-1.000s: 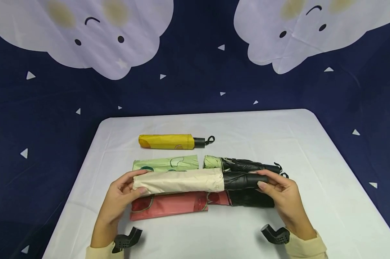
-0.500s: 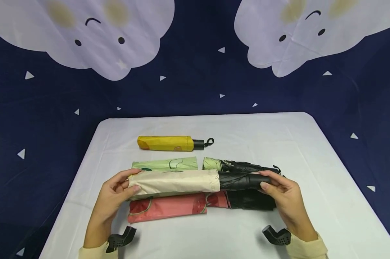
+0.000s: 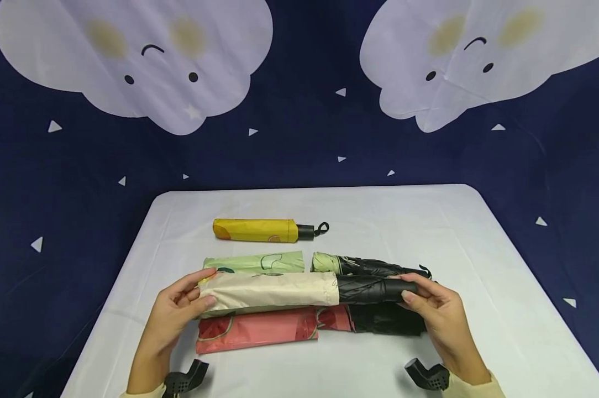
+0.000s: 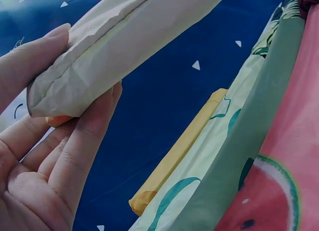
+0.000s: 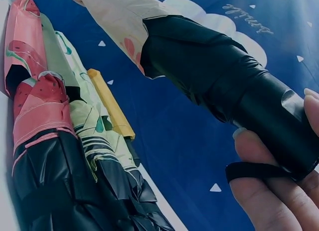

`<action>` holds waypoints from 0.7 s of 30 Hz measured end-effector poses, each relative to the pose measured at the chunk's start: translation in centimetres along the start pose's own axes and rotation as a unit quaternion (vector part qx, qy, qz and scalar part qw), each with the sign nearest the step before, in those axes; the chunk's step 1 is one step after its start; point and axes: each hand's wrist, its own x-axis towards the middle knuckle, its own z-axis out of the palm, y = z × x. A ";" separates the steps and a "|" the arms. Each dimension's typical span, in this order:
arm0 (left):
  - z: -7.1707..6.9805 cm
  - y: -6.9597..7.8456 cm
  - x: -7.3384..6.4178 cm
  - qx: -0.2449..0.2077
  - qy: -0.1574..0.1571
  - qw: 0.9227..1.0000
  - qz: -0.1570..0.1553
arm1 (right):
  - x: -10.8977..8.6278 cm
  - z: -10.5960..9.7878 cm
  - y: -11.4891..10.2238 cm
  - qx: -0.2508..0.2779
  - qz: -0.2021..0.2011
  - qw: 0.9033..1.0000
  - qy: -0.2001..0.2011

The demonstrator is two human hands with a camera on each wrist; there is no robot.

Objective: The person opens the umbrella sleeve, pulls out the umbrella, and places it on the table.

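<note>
A folded umbrella (image 3: 364, 289) lies level between my two hands, over the others in the head view. A cream sleeve (image 3: 272, 290) covers its left part, and the black folded cloth and handle (image 5: 279, 124) stick out at the right. My left hand (image 3: 167, 318) pinches the sleeve's closed end between thumb and fingers. My right hand (image 3: 441, 318) grips the black handle end, where a black wrist loop (image 5: 256, 171) hangs round a finger. Below lie a pink watermelon-print sleeve (image 3: 259, 331) and its black umbrella (image 3: 386, 319), partly hidden.
Behind the held umbrella lie a light green sleeve (image 3: 250, 262) and a black and light green umbrella (image 3: 369, 267). A plain green sleeve (image 4: 224, 156) shows beside the pink one in the left wrist view. Farther back is a yellow sleeved umbrella (image 3: 255, 230) on the white table (image 3: 404, 221).
My left hand has shifted slightly left with the sleeve, and my right hand slightly right with the handle. A little more black shows past the sleeve's mouth. The head view has tilted up.
</note>
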 end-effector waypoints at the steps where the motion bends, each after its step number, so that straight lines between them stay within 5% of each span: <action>1: 0.0 0.0 -0.1 0.000 0.000 1.000 0.001 | -0.1 0.0 0.1 0.001 -0.002 1.000 -0.002; 10: 0.3 -0.7 -0.5 -0.006 -0.023 1.000 -0.007 | -0.7 -0.1 0.4 0.023 -0.005 1.000 -0.005; 21: 0.2 0.0 0.1 0.000 0.006 1.000 0.009 | -0.1 -0.5 -0.2 0.030 -0.012 0.999 -0.001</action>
